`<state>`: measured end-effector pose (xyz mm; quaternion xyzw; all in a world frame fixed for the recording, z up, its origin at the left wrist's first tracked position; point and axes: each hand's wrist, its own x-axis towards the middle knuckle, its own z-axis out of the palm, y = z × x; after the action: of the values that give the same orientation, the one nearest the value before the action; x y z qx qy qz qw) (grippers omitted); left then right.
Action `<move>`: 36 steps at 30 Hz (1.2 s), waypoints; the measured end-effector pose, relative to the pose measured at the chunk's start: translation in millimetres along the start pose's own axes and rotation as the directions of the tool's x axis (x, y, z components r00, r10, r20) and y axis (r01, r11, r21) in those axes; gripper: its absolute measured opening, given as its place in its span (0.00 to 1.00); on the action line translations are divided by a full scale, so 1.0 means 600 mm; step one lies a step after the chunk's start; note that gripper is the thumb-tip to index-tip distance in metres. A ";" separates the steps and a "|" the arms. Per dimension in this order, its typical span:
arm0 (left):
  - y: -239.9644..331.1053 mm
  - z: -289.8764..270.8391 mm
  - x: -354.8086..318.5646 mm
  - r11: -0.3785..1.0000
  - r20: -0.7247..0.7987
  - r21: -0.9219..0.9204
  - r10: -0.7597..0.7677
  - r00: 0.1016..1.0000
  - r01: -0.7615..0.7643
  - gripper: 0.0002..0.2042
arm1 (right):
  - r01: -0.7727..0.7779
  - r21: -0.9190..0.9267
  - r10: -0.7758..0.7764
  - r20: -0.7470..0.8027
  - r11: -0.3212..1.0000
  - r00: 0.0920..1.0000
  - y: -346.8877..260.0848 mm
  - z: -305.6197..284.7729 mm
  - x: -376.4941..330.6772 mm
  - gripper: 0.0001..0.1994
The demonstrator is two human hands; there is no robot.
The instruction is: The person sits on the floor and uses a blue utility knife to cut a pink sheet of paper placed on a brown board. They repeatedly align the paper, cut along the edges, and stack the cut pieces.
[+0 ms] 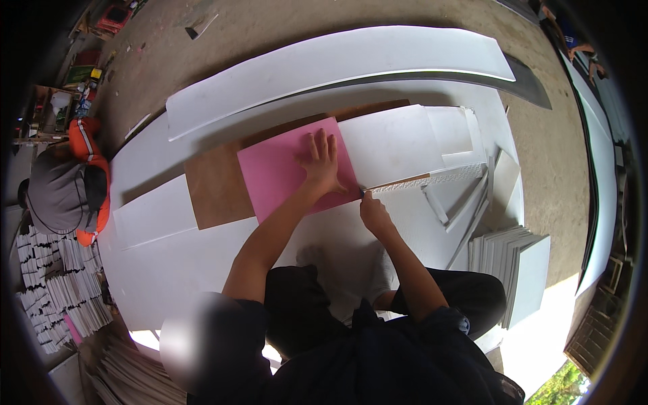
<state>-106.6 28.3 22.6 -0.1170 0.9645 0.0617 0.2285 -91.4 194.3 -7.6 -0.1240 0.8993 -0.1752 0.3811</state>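
My left hand (320, 165) lies flat with its fingers spread on a pink rectangular sheet (270, 169), pressing on it. At the sheet's lower right corner, my right hand (375, 214) is closed around a cutter knife (362, 192); only its small dark tip shows, the rest hidden in the fist. Beneath the pink sheet, a brown board (212, 189) sticks out on the left and along the far edge. A white sheet (388, 142) extends to the right of the pink one, with a rough-edged strip along its near side.
Narrow white offcuts (466, 209) lie to the right, beyond a stack of white rectangular pieces (530, 273). A long white sheet (337, 64) spans the far side. At the left, a person in grey and orange (64, 185) bends near piled white pieces (64, 290).
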 end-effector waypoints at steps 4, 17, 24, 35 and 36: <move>0.002 -0.001 -0.002 1.000 -0.006 -0.002 0.000 1.000 0.000 0.66 | 0.039 0.015 -0.039 -0.042 0.999 0.998 0.010 0.013 -0.005 0.17; 0.000 0.001 -0.003 1.000 -0.023 0.023 0.005 1.000 -0.005 0.66 | 0.006 0.073 0.003 -0.124 0.997 0.992 0.008 0.036 -0.008 0.15; 0.001 0.007 -0.002 1.000 -0.015 0.021 -0.010 1.000 0.011 0.67 | 0.018 0.118 0.005 -0.185 0.993 0.983 0.010 0.057 0.003 0.14; 0.004 -0.005 -0.001 0.999 0.022 0.034 -0.002 1.000 0.002 0.67 | -0.010 0.098 0.032 -0.223 0.995 0.974 0.017 0.078 0.011 0.18; 0.008 -0.009 -0.002 1.000 0.036 0.021 0.001 0.999 -0.002 0.67 | -0.021 0.088 0.040 -0.220 0.996 0.975 0.020 0.080 0.012 0.20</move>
<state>-109.0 32.1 28.2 -0.1127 0.9610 0.0539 0.2468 -62.6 192.0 -48.5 -0.0734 0.9296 -0.2203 0.2861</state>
